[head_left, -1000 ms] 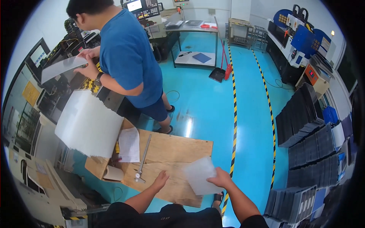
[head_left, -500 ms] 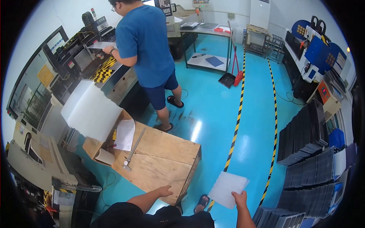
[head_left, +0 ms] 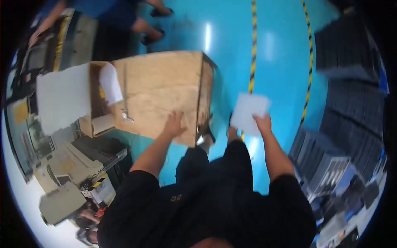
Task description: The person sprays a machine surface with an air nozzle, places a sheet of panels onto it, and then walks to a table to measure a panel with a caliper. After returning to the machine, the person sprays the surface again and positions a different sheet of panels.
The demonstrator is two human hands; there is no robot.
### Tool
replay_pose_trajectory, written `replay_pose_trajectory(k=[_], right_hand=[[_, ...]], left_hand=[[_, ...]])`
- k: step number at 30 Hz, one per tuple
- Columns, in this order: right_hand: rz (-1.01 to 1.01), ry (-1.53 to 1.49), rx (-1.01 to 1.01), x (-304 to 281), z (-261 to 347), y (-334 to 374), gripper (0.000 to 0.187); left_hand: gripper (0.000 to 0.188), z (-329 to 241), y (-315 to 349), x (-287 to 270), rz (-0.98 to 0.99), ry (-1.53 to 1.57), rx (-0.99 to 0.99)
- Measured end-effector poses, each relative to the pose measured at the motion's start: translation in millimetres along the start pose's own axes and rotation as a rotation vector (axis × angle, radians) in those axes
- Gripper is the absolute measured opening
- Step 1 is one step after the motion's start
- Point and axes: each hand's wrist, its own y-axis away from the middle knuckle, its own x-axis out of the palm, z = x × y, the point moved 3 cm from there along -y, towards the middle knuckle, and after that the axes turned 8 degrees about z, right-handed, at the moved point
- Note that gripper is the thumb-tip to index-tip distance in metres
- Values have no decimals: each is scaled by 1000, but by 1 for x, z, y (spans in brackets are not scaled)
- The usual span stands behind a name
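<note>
My left hand [head_left: 175,125] rests with fingers spread on the near right part of a wooden box top [head_left: 161,82]. My right hand [head_left: 262,123] grips the lower right edge of a thin, whitish foam-like sheet [head_left: 249,109], held out over the blue floor to the right of the box. On the left part of the wooden top lies a caliper [head_left: 126,115], apart from my hands. Beside it a white paper [head_left: 110,82] hangs over an open compartment, with a white roll [head_left: 103,123] inside. The picture is slightly blurred by motion.
A large white sheet [head_left: 64,97] sticks out left of the box. Another person's legs [head_left: 144,27] are at the far left. Stacks of dark trays [head_left: 351,99] line the right side. A beige machine [head_left: 68,163] stands at lower left. Yellow-black tape [head_left: 253,49] marks the floor.
The view has tilted down, so the box and my hands appear higher and more of my body shows. My left hand stays on the wood; my right still holds the sheet.
</note>
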Motion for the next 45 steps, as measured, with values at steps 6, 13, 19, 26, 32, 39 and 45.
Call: replay_pose_trajectory(k=[6,13,19,26,32,39,45], right_hand=[[159,-57,109,77,-20,-52,63],[310,-179,51,193,-33,-94,60],[539,-395,50,344,-35,-144,68],[563,-300,-32,433,-83,-179,61],[645,-68,-28,377,-52,-138,78],[446,225,200,138,-97,35,79],[155,438,456,-131,-183,192,76]], left_hand=[[121,-22,8,-1,-86,18,4],[120,-39,7,-3,-41,51,-63],[119,-36,7,-1,-7,52,-133],[121,-30,-2,3,-11,81,-76],[119,-25,4,3,-53,85,-46],[110,3,19,17,-132,13,-37],[97,16,134,38,-211,413,40]])
